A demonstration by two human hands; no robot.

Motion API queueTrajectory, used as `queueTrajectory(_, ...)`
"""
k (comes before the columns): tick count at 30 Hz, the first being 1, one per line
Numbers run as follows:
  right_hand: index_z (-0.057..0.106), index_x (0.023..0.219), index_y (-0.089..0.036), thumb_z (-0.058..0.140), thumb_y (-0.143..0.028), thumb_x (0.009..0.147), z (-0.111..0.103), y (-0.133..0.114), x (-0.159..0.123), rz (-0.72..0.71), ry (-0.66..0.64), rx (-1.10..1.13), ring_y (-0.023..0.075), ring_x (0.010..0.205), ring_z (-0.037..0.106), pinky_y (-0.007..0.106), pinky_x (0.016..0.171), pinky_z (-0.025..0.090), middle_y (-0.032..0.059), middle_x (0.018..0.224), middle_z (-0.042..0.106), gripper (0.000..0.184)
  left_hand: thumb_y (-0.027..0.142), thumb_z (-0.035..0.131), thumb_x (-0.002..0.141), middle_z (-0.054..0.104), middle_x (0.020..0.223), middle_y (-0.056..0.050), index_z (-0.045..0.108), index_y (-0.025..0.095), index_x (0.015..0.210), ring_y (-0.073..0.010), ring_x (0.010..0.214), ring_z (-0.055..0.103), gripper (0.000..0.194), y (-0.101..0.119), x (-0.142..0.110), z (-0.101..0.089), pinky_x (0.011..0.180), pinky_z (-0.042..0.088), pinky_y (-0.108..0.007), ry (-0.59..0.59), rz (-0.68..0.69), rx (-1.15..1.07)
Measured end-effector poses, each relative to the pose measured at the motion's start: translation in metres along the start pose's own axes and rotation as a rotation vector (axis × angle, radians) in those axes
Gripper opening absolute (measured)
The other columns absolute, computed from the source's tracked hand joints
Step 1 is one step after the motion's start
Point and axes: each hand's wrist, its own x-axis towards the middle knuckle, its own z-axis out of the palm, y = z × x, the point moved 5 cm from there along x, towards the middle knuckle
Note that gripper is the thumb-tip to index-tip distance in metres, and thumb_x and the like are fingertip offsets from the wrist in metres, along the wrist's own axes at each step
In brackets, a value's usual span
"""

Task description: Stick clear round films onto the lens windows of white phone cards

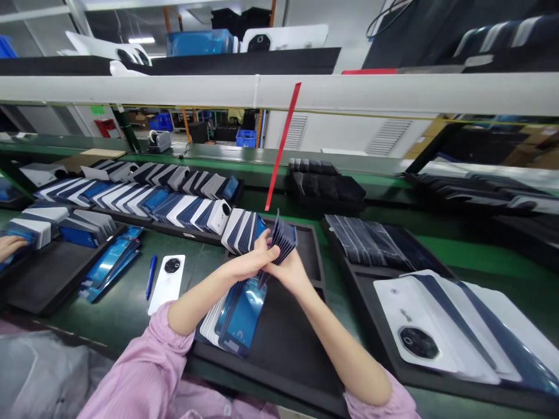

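My left hand (254, 259) and my right hand (287, 271) meet over a black foam tray (292, 355). Between them they grip a fanned stack of thin, dark phone panels (285, 235), held upright; some of the fingers are hidden behind it. Just below, blue-filmed phone panels (240, 317) lie overlapped with white ones in the tray's left part. Close behind my left hand, a row of white and dark panels (240, 231) leans in the tray's far left section.
On the left lie a white phone back cover (168, 282), a blue pen (151, 277) and a tray (39, 285) beside a co-worker's hand (11, 247). To the right, another tray (371, 302) holds large phone covers (437, 331). A white shelf beam (196, 90) crosses above.
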Motion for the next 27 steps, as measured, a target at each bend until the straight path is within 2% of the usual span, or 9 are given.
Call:
queueTrajectory(5,0.05,0.115,-0.021,0.078,-0.045,0.07,-0.064,0.003,0.015,0.238,0.086,-0.401,0.0371,0.116,0.065,0.051,0.1,0.053,0.0165,0.12,0.067,0.058,0.08,0.075,0.065,0.017,0.17,-0.019,0.045,0.015,0.151,-0.0349,0.16,0.0,0.112,0.025,-0.014,-0.021,0.129,-0.003,-0.048,0.066,0.023,0.195)
queueTrajectory(8,0.052,0.121,-0.014,0.082,-0.042,0.065,-0.091,0.011,0.031,0.433,0.101,-0.704,0.05,0.124,0.058,0.062,0.102,0.047,0.0299,0.127,0.061,0.069,0.067,0.068,0.081,0.047,0.157,-0.018,0.058,0.016,0.139,-0.0371,0.149,0.039,0.078,0.049,-0.033,-0.025,0.124,0.025,-0.048,-0.033,0.135,0.457)
queueTrajectory(11,0.057,0.119,-0.008,0.085,-0.037,0.062,-0.081,0.026,0.051,0.571,0.023,-0.922,0.0557,0.123,0.058,0.065,0.099,0.048,0.0371,0.125,0.061,0.07,0.06,0.056,0.092,0.07,0.129,-0.011,0.069,0.02,0.123,-0.0332,0.118,0.067,0.052,0.07,-0.057,-0.015,0.101,0.049,-0.042,-0.211,0.272,0.623)
queueTrajectory(15,0.061,0.122,-0.009,0.086,-0.035,0.064,-0.051,0.042,0.065,0.623,-0.061,-1.07,0.0495,0.123,0.061,0.057,0.098,0.051,0.0316,0.125,0.063,0.068,0.055,0.058,0.094,0.073,0.122,-0.009,0.07,0.02,0.123,-0.0308,0.109,0.07,0.046,0.083,-0.092,-0.012,0.093,0.051,-0.039,-0.176,0.33,0.751)
queueTrajectory(17,0.059,0.128,-0.008,0.084,-0.036,0.068,-0.044,0.045,0.066,0.624,-0.065,-1.097,0.0471,0.124,0.061,0.055,0.099,0.051,0.0314,0.127,0.063,0.071,0.052,0.067,0.089,0.074,0.121,-0.008,0.072,0.023,0.12,-0.0309,0.112,0.069,0.042,0.078,-0.106,-0.029,0.096,0.05,-0.038,-0.007,0.214,0.765)
queueTrajectory(20,0.05,0.139,-0.003,0.085,-0.038,0.07,-0.042,0.042,0.06,0.617,-0.043,-1.096,0.0476,0.127,0.058,0.056,0.101,0.05,0.0339,0.131,0.06,0.085,0.041,0.08,0.08,0.075,0.118,-0.008,0.076,0.025,0.107,-0.0317,0.119,0.065,0.031,0.054,-0.133,-0.079,0.105,0.047,-0.038,0.396,-0.014,0.721)
queueTrajectory(23,0.033,0.151,0.001,0.089,-0.043,0.069,-0.04,0.028,0.046,0.572,0.038,-1.08,0.0543,0.135,0.047,0.065,0.105,0.043,0.0407,0.143,0.046,0.109,0.022,0.07,0.089,0.061,0.136,-0.023,0.069,0.012,0.118,-0.0388,0.136,0.05,0.032,0.024,-0.167,-0.129,0.118,0.032,-0.055,0.75,-0.151,0.725)
queueTrajectory(25,0.024,0.155,0.001,0.086,-0.047,0.072,-0.036,0.014,0.034,0.499,0.097,-1.054,0.0569,0.139,0.04,0.069,0.106,0.038,0.0429,0.149,0.037,0.114,0.024,0.067,0.092,0.051,0.146,-0.023,0.061,0.012,0.129,-0.04,0.14,0.043,0.04,0.005,-0.191,-0.157,0.117,0.03,-0.064,0.959,-0.217,0.704)
queueTrajectory(27,0.021,0.156,0.0,0.08,-0.048,0.079,-0.029,-0.001,0.02,0.401,0.119,-1.001,0.0561,0.14,0.038,0.069,0.107,0.036,0.0411,0.15,0.035,0.108,0.035,0.067,0.094,0.051,0.147,-0.014,0.057,0.018,0.135,-0.0343,0.137,0.048,0.045,-0.01,-0.208,-0.176,0.113,0.039,-0.061,1.052,-0.24,0.681)
